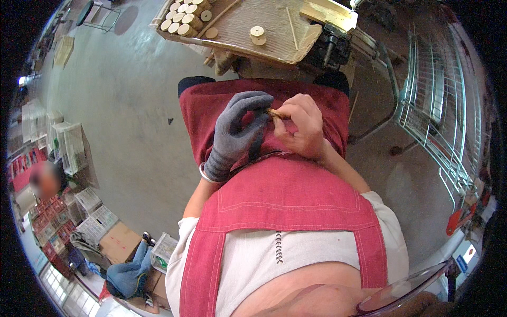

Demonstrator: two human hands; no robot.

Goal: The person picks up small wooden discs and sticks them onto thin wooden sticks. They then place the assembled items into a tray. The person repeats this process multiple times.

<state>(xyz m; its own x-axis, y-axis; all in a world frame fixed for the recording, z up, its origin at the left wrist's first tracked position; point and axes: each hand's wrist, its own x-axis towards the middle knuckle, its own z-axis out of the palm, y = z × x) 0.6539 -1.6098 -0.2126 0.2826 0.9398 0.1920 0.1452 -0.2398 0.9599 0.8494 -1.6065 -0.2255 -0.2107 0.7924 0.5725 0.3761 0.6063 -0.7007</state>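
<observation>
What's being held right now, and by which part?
A small brownish piece, kind unclear: left fingers at its left end, right fingers pinching its right end.

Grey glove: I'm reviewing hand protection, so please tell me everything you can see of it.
The grey glove covers the person's left hand. It looks like knitted fabric, with a ribbed cuff and a whitish edge at the wrist. Seen over the lap of the red apron, it has its fingers bent toward the bare right hand. Its thumb and fingertips close on a small brownish piece, which the right fingers also pinch. Its palm is mostly hidden.
</observation>
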